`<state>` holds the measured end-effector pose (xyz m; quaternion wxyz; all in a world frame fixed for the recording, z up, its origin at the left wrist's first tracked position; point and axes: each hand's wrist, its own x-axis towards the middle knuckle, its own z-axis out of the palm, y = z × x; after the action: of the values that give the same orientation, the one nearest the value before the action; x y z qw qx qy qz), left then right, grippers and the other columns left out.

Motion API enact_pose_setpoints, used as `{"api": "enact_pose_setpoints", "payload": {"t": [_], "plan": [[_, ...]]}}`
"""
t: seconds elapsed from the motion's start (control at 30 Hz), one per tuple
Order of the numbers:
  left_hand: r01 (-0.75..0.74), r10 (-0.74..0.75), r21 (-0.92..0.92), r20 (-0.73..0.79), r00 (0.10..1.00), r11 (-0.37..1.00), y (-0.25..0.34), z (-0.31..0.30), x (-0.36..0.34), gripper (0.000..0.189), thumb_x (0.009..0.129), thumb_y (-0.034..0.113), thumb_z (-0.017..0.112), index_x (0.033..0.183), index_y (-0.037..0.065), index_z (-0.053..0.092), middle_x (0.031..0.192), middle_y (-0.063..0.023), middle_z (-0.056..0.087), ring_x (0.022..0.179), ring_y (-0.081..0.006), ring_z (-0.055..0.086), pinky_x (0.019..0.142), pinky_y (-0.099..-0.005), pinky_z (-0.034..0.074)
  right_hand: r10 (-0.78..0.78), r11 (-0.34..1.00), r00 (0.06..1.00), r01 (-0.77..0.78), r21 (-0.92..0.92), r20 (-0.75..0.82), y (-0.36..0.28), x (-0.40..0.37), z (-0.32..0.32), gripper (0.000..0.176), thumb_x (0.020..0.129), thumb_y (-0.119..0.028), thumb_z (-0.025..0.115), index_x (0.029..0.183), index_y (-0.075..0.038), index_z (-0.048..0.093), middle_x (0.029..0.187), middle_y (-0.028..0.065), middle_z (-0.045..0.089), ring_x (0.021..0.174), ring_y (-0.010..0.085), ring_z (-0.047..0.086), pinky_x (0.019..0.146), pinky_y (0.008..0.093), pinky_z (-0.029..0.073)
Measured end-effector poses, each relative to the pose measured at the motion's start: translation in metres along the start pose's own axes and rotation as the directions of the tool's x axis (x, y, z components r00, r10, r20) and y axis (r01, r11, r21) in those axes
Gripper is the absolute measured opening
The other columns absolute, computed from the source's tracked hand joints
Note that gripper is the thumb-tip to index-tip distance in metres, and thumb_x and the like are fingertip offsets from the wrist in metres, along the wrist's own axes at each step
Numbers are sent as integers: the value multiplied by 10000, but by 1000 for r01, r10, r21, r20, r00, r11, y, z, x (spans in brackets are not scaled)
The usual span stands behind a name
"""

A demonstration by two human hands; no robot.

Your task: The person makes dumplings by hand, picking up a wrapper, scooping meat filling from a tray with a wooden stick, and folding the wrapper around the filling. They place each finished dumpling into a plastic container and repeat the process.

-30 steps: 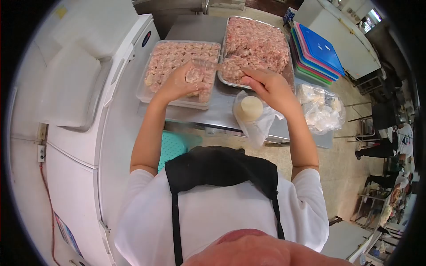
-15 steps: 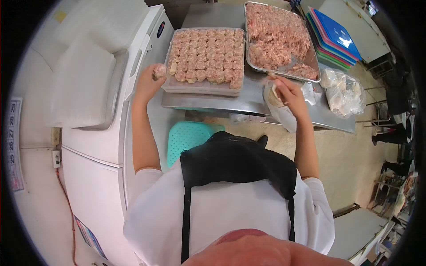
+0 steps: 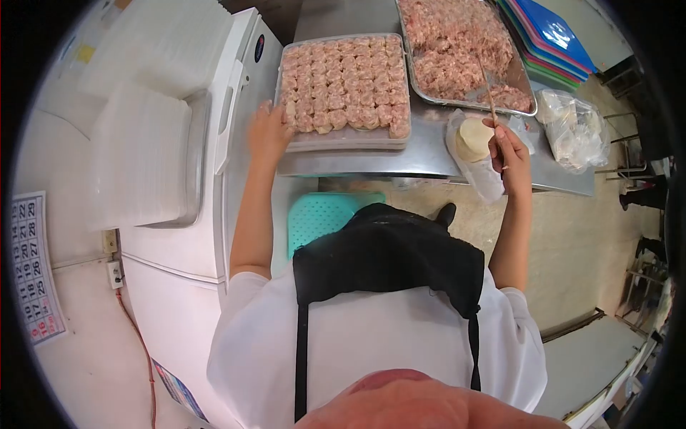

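Note:
My left hand (image 3: 269, 136) is at the left front corner of the plastic tray (image 3: 350, 141), blurred by motion. Its fingers curl round a meat dumpling (image 3: 266, 109), of which little more than a pinkish top shows. Rows of open-topped meat dumplings (image 3: 346, 82) fill most of the tray. In my right hand (image 3: 510, 151), closed, a thin wooden stick (image 3: 491, 101) points toward the metal pan (image 3: 468, 106) of minced meat (image 3: 457, 43). Just left of that hand lies a stack of round pale wrappers (image 3: 474, 139) in a clear plastic bag (image 3: 486, 180).
A knotted clear bag (image 3: 569, 132) lies at the table's (image 3: 343, 164) right end. Coloured lids or boards (image 3: 550, 39) are stacked behind it. Left are a white freezer (image 3: 171, 250) and stacked clear trays (image 3: 139, 150). A turquoise basket (image 3: 321, 214) sits below the table.
My left hand has moved right, from beside the tray to its front left corner, with the dumpling. The right hand has shifted right, and the stick now stands out clearly. The view has tilted slightly.

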<state>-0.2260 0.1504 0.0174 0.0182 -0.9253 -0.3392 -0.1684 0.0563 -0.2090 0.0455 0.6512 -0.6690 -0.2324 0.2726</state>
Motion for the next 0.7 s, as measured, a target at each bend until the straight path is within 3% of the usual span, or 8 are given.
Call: {"api": "enact_pose_setpoints", "payload": {"t": [0.2,0.3,0.4,0.5,0.6,0.7], "plan": [[-101,97,24,121,988,995,-24,-1,1,383,601,280,823,868,145,583,1407,-141,422,1180,-370,464,933,-488,396,-13,999,1000,13,-35,-8,0,1,4,391,972,-352,494,1179,-39,607,615,-76,387,460,9,297,411,181,199],[-30,28,15,136,990,999,-31,8,8,342,602,220,814,867,155,607,1431,-143,388,1201,-336,434,937,-480,384,-14,999,1000,14,-44,-5,-1,-1,6,388,973,-348,492,1176,-39,610,614,-76,386,462,10,298,412,183,197],[-36,33,12,194,980,999,-32,1,12,315,633,228,792,891,168,622,1447,-161,376,1218,-355,438,954,-481,378,-12,998,1000,10,-56,-24,-4,-7,9,385,974,-345,489,1171,-38,613,615,-76,387,459,11,295,411,184,198],[-138,172,-149,249,953,979,-61,12,27,247,707,232,730,930,180,639,1450,-181,373,1240,-387,434,997,-474,360,-18,997,999,14,-74,-45,-7,-14,8,375,975,-338,489,1171,-45,614,618,-75,391,456,12,299,410,183,201],[-34,52,-107,177,983,994,-65,13,34,195,755,218,658,949,195,657,1436,-193,391,1249,-407,431,1043,-465,332,-9,998,995,3,-69,-96,-7,-21,8,348,973,-300,508,1155,-27,625,584,-68,380,456,15,295,412,192,201],[-65,73,-92,95,993,994,-60,18,37,205,754,193,628,956,206,661,1431,-193,398,1267,-409,410,1065,-455,316,12,999,994,-17,-41,-106,-7,-29,8,346,973,-298,508,1151,-26,627,593,-66,393,455,15,296,412,193,202]]}}
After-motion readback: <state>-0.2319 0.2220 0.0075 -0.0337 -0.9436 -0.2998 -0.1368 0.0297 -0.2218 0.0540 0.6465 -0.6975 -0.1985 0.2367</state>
